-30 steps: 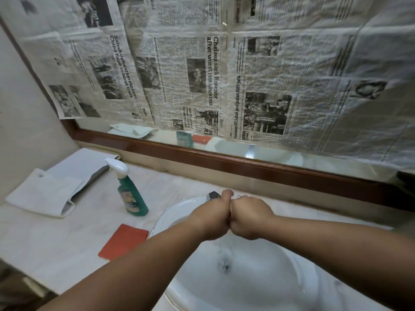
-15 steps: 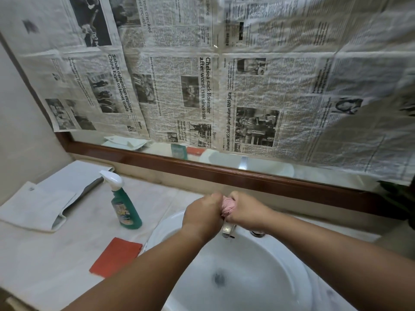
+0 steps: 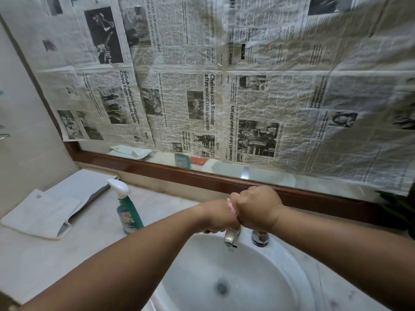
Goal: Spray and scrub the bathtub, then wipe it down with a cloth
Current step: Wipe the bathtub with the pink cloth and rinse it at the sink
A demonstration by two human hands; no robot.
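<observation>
Small pink cloth [image 3: 232,206] sits squeezed btwn both fists, just above the chrome tap spout [image 3: 231,237] at the back of the round white sink basin [image 3: 292,277]. L hand [image 3: 215,217] & R hand [image 3: 258,208] both curl tight round it, touching each other. Only a thin pink strip shows, running roughly top-to-bottom; the rest is hidden in the fingers. Green spray bottle w/ white trigger head [image 3: 129,212] stands upright left of the basin, nozzle pointing left twd a folded white towel [image 3: 40,214].

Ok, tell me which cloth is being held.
The pink cloth, gripped by left hand and right hand; the white folded cloth lies on the counter.
</observation>
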